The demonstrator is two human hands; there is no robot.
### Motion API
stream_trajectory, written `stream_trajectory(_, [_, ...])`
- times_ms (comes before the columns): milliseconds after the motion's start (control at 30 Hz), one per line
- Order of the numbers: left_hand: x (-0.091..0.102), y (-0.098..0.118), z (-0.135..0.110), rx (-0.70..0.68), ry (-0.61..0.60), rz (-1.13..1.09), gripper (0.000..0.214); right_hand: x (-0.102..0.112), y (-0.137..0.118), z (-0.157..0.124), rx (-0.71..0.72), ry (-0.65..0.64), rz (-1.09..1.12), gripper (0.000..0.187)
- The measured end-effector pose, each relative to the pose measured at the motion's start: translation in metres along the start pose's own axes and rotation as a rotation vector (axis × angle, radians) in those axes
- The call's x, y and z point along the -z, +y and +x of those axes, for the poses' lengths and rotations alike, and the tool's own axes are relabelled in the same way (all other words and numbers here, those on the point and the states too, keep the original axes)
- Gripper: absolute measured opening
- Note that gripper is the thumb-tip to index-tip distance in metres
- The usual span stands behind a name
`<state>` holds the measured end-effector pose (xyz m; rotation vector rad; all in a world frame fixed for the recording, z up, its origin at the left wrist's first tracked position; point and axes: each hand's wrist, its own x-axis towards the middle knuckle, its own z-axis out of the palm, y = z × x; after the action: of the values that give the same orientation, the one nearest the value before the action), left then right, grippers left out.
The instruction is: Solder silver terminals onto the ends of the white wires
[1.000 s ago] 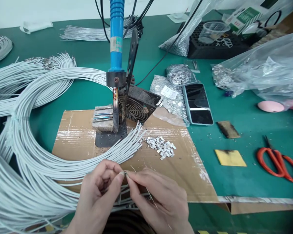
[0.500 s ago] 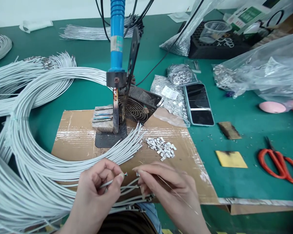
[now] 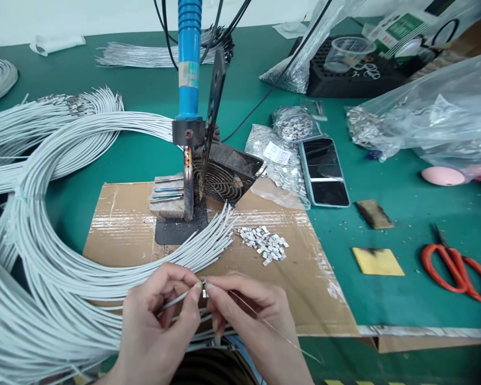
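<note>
My left hand (image 3: 160, 315) pinches the end of a thin white cable (image 3: 175, 300) between thumb and forefinger. My right hand (image 3: 246, 315) is closed, its fingertips pressing a tiny metal terminal (image 3: 204, 291) against that cable end; a thin solder wire (image 3: 264, 323) runs back across this hand. Both hands meet over the near edge of a cardboard sheet (image 3: 120, 224). Just beyond them lie the fanned cable ends (image 3: 212, 235) of a big white cable coil (image 3: 56, 224) and a small heap of metal terminals (image 3: 264, 245).
A blue-handled soldering iron (image 3: 188, 75) stands upright in a stand beside a small black fan (image 3: 224, 174). Right of it lie bags of terminals (image 3: 282, 155), a phone (image 3: 324, 171), a yellow sponge (image 3: 377, 261), red scissors (image 3: 459, 270) and clear plastic bags (image 3: 433, 117).
Half a second ago my hands were apart, the right one holding a terminal away from the cable end. They have come together again, fingertips touching at the cable tip.
</note>
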<state>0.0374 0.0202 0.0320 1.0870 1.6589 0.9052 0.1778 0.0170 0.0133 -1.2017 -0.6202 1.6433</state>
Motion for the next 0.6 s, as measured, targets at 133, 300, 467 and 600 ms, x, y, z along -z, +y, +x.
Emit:
stream_trajectory(133, [-0.005,-0.007,-0.005,-0.068,0.049,0.050,0.013,-0.006,0.007,-0.002,-0.024,0.060,0.067,0.025])
stream_trajectory(300, [-0.016,-0.002,-0.011,-0.016,0.067,-0.130,0.013,-0.012,0.025,-0.008,0.066,0.199,0.065,0.021])
stream_trajectory(467, [-0.015,0.005,-0.007,0.123,0.008,-0.305,0.020,-0.013,0.031,-0.009,0.297,0.227,-0.097,0.011])
stream_trajectory(600, [-0.009,0.007,0.002,0.174,-0.009,-0.380,0.023,-0.007,0.021,-0.007,0.368,0.172,-0.195,0.016])
